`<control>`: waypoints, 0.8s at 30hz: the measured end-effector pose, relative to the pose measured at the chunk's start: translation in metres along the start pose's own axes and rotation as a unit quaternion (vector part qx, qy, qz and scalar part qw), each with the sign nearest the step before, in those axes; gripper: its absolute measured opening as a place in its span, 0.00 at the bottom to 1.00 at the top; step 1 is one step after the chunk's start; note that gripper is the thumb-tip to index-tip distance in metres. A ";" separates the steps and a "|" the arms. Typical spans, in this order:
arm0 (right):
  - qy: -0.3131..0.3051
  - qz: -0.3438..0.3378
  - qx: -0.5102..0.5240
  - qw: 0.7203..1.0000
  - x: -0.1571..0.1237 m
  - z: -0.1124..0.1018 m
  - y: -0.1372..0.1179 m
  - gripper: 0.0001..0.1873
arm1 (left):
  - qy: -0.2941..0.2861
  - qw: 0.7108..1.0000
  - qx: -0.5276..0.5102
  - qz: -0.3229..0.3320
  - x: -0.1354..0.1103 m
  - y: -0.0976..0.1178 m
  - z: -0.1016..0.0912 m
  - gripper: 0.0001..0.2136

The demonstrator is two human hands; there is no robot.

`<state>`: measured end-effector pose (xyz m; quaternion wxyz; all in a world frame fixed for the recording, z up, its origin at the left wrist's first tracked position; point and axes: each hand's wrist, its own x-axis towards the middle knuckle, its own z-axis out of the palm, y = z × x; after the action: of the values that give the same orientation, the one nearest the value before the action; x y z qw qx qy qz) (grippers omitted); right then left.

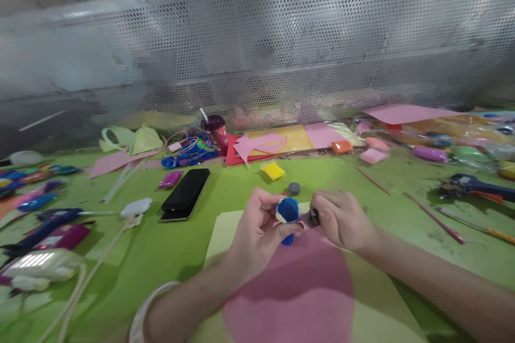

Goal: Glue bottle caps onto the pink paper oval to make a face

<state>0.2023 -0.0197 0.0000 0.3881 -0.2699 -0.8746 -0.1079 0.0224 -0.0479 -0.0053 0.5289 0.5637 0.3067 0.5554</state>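
Note:
My left hand is closed around a small blue cup-shaped piece, its hollow opening tilted toward me and a ragged pale rim round it. A blue bit shows under my thumb. In my right hand is a small dark tool, whose flat greyish end points at the cup-shaped piece; its exact kind is unclear. Below both hands lie a rounded pink paper and a pale yellow sheet. A round grey cap sits just beyond my hands.
A phone and a yellow clay packet lie beyond the sheet. Glue guns and cords are at left; another blue-handled tool and thin sticks at right. A perforated metal panel closes off the back.

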 end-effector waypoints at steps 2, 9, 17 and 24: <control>0.002 -0.011 -0.003 1.000 0.001 0.000 -0.001 0.18 | 0.000 1.000 -0.005 0.008 0.000 -0.001 0.000 0.18; 0.000 -0.003 -0.006 1.000 0.002 0.000 -0.002 0.17 | -0.019 1.000 0.000 0.008 -0.002 -0.005 0.000 0.17; -0.002 0.002 -0.007 1.000 -0.001 0.001 -0.001 0.17 | -0.040 0.999 -0.002 0.001 -0.003 -0.009 -0.004 0.15; 0.007 -0.033 -0.018 0.999 -0.002 0.001 -0.002 0.18 | -0.086 0.996 -0.007 -0.019 -0.004 -0.013 -0.009 0.14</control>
<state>0.2015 -0.0216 -0.0018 0.3856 -0.2473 -0.8781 -0.1386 0.0163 -0.0457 -0.0202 0.5676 0.5999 0.2668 0.4968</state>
